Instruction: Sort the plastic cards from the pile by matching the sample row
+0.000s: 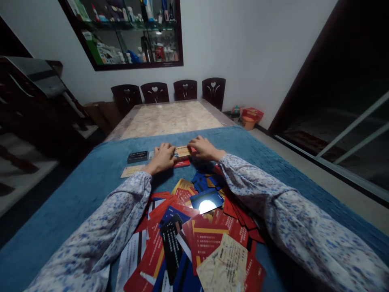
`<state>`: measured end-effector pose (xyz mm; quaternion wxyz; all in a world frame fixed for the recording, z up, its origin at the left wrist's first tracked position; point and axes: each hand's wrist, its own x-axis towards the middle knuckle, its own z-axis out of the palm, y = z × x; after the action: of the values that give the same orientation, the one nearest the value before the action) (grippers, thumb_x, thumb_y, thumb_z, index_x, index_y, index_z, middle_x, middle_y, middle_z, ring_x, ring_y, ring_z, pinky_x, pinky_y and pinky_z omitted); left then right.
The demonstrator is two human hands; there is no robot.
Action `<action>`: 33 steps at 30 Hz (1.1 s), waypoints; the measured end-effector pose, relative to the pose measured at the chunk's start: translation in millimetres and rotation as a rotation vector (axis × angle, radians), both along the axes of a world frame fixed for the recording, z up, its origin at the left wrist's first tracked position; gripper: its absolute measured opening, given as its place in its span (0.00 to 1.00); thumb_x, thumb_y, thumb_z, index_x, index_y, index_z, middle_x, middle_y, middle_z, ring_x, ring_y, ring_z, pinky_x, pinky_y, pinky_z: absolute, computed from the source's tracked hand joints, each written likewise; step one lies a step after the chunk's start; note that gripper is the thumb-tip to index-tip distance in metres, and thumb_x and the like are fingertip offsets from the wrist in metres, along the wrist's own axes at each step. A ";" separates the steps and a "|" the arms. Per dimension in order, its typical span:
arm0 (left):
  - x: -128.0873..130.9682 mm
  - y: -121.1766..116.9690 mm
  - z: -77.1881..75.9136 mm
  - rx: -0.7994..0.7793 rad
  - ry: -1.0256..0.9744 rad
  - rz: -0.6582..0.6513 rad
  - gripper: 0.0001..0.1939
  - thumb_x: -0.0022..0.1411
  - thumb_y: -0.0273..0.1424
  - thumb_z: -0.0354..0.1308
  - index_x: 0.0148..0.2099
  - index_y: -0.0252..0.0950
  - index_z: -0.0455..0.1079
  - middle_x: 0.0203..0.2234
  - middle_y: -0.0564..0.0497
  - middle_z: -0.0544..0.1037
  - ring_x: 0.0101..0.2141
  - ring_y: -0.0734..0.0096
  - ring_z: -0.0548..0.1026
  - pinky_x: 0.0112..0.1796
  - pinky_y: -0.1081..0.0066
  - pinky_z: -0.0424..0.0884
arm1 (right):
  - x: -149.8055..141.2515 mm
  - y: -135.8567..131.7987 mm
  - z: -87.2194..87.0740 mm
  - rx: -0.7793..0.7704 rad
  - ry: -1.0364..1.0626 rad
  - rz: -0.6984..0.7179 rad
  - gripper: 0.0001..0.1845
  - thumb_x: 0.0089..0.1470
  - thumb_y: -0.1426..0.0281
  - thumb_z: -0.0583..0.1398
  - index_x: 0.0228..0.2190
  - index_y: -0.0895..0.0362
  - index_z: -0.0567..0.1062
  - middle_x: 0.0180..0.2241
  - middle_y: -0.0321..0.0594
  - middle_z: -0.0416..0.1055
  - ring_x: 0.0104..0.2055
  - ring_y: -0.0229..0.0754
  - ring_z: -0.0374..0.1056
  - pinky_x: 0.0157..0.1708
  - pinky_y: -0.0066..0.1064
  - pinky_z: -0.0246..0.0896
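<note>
My left hand (164,157) rests on the far part of the blue cloth, its fingers bent and closed at the left end of a beige card (182,151). At that card's right end are the curled fingers of my right hand (204,148), with a bit of red card beside them. A red card (181,163) lies just in front. To the left sit a dark stack of cards (137,156) and a pale yellow card (131,171). Between my forearms spreads a loose heap of cards (209,239), red, blue, black, white and gold. The fingertips are partly hidden.
A blue cloth (82,190) covers the near part of the long table (170,117). Several dark chairs (154,92) stand at its far end. A wall cabinet (133,44) with bottles hangs behind. An orange bucket (249,121) is on the floor to the right.
</note>
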<state>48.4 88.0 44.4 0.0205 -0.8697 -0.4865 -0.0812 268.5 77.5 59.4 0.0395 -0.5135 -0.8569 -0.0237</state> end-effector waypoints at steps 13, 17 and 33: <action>-8.2 29.6 -6.7 -0.033 0.038 0.062 0.19 0.63 0.33 0.53 0.55 0.38 0.73 0.56 0.38 0.71 0.57 0.44 0.63 0.55 0.43 0.61 | -15.2 31.9 -8.8 -0.040 -0.017 -0.006 0.16 0.59 0.68 0.60 0.48 0.54 0.78 0.60 0.49 0.70 0.57 0.57 0.58 0.47 0.44 0.61; -7.9 37.6 -10.8 -0.041 0.047 0.073 0.19 0.62 0.33 0.54 0.54 0.40 0.74 0.55 0.39 0.72 0.58 0.43 0.63 0.55 0.43 0.61 | -15.9 37.5 -12.2 -0.047 -0.021 -0.002 0.17 0.59 0.68 0.60 0.49 0.54 0.78 0.59 0.50 0.70 0.57 0.58 0.59 0.47 0.45 0.61; -6.7 50.9 -12.7 -0.114 0.108 0.101 0.16 0.62 0.34 0.55 0.51 0.41 0.75 0.53 0.40 0.73 0.58 0.42 0.63 0.53 0.45 0.63 | -19.8 44.2 -15.0 -0.086 -0.036 -0.011 0.15 0.58 0.68 0.59 0.45 0.54 0.80 0.56 0.50 0.73 0.56 0.59 0.60 0.48 0.46 0.62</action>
<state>41.7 139.0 31.7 0.0011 -0.8468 -0.5318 -0.0052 248.7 121.6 44.4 0.0020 -0.5189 -0.8548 0.0036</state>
